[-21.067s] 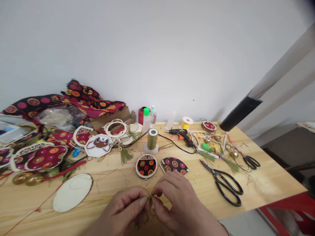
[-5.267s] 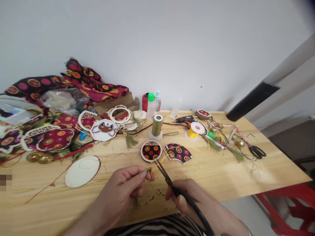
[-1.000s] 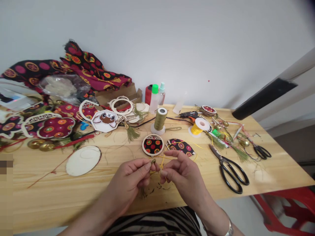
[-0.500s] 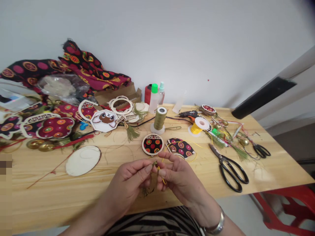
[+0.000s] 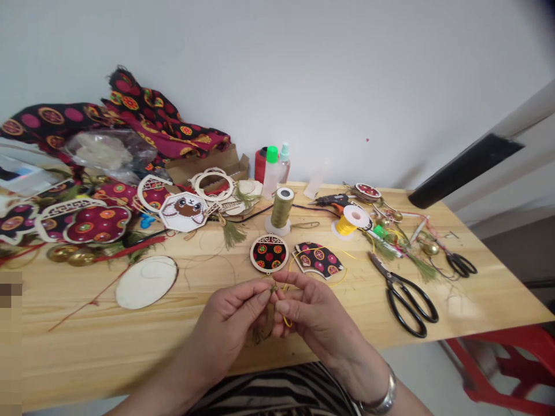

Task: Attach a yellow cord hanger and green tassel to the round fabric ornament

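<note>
Head view: the left hand (image 5: 229,315) pinches an olive tassel (image 5: 262,333), long axis running fringe-down toward the near edge of the desk (image 5: 87,358); the right hand (image 5: 318,312) pinches yellow thread (image 5: 287,321).

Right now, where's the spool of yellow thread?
In the head view, the yellow spool stands right of centre on the table, just in front of the glue gun and right of the green thread spool.

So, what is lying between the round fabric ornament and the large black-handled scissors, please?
In the head view, a fan-shaped fabric piece lies between the round fabric ornament and the large black-handled scissors, with yellow thread across it.
</note>
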Available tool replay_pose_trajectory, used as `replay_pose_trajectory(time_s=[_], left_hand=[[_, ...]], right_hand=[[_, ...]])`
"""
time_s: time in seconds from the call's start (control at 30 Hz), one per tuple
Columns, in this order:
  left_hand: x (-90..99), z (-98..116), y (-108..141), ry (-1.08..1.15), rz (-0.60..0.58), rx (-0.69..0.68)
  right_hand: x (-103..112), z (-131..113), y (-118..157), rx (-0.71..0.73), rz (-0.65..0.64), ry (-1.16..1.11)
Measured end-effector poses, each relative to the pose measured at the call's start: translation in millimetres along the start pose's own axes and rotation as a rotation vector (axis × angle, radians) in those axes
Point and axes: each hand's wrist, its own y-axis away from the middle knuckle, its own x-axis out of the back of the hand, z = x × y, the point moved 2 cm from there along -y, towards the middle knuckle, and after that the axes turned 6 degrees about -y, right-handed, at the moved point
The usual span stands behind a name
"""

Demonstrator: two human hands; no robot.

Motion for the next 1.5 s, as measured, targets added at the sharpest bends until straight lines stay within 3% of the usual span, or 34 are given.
replay_pose_trajectory(time_s=[0.23, 0.37, 0.53, 0.67, 0.8, 0.93, 1.23, 1.5], left_hand=[[11.5, 0.3, 2.3, -0.381, 0.197, -0.071], [14.4, -0.2, 3.0, -0.452, 0.221, -0.112], [16.9, -5.5, 2.4, -0.410, 0.231, -0.099], [13.4, -6.5, 0.5, -0.188, 0.233, -0.006], [7.9, -3.0, -1.8, 0.018, 0.218, 0.063], [7.6, -1.7, -4.2, 0.075, 0.227, 0.075], [5.1, -0.9, -4.4, 0.013, 0.233, 0.113], [12.1, -3.3, -1.3, -0.279, 0.226, 0.067]], right_hand=[[-0.1, -5.6, 4.2, 0.040, 0.021, 0.206], [-0.1, -7.0, 6.7, 0.076, 0.114, 0.367], [-3.1, -7.6, 10.4, 0.222, 0.215, 0.587], [-4.7, -5.9, 13.8, 0.323, 0.243, 0.730], [-5.3, -8.2, 17.7, 0.356, 0.238, 0.813], [-7.3, -13.8, 21.6, 0.353, 0.241, 0.800], [-8.1, -16.1, 18.6, 0.335, 0.236, 0.807], [-9.2, -18.8, 18.2, 0.305, 0.246, 0.852]])
